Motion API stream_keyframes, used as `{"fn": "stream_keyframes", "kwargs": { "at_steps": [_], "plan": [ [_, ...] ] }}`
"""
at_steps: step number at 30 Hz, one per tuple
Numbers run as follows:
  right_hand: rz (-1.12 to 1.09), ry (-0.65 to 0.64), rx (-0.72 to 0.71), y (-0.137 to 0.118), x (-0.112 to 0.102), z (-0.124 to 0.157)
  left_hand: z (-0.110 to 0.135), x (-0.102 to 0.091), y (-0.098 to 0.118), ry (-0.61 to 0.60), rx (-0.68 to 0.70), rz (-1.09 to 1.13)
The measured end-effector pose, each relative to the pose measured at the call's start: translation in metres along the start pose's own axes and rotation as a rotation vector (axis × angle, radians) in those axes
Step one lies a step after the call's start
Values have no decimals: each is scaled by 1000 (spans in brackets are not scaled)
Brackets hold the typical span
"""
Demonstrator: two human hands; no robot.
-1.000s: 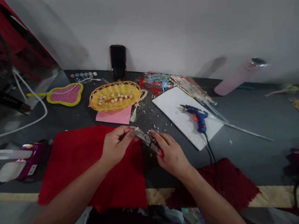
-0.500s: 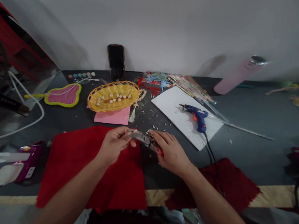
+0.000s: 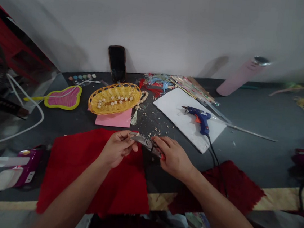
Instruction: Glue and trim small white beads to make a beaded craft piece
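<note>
My right hand (image 3: 174, 156) is wrapped round the red handles of a pair of pruning shears (image 3: 145, 142), whose metal blades point left. At the blade tips, my left hand (image 3: 118, 147) pinches a small pale piece (image 3: 136, 134), partly hidden by the fingers and blade. Both hands are above the table, the left over a red cloth (image 3: 81, 168). Little pale bits (image 3: 157, 131) lie scattered just beyond the shears. Behind the left hand, a yellow woven basket (image 3: 94, 104) holds several small pale pieces.
A blue glue gun (image 3: 201, 119) lies on a white board (image 3: 175, 102) at right, its cord trailing forward. Pink paper (image 3: 113, 119) sits under the basket. A phone (image 3: 117, 63) and a pink bottle (image 3: 241, 78) stand at the back. A purple device (image 3: 28, 168) is at left.
My right fingers have shifted slightly down on the shears. The left hand keeps its pinch at the blade tips, almost in the same place.
</note>
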State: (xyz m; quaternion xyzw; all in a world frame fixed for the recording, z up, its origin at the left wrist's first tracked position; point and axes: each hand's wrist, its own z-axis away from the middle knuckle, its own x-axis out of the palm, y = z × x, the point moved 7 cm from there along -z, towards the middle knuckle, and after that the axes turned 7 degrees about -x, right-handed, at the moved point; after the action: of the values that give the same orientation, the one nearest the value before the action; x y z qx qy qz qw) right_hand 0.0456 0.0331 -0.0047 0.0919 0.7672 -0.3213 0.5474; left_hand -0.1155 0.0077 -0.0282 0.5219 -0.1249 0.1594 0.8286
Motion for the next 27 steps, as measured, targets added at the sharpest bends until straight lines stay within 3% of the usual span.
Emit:
{"fn": "stream_keyframes", "kwargs": {
  "at_steps": [7, 10, 13, 18, 27],
  "plan": [
    [69, 43, 47, 5, -9, -4, 5, 4, 19, 171, 266, -275],
    [78, 38, 51, 6, -9, -4, 8, 1, 23, 263, 300, -362],
    [68, 16, 43, 6, -8, -4, 7, -1, 21, 254, 300, -407],
    [50, -2, 29, 8, -6, -4, -2, -1, 11, 90, 178, -235],
    [30, -19, -5, 7, -6, -3, -3, 3, 2, -65, -101, -16]
  ]
}}
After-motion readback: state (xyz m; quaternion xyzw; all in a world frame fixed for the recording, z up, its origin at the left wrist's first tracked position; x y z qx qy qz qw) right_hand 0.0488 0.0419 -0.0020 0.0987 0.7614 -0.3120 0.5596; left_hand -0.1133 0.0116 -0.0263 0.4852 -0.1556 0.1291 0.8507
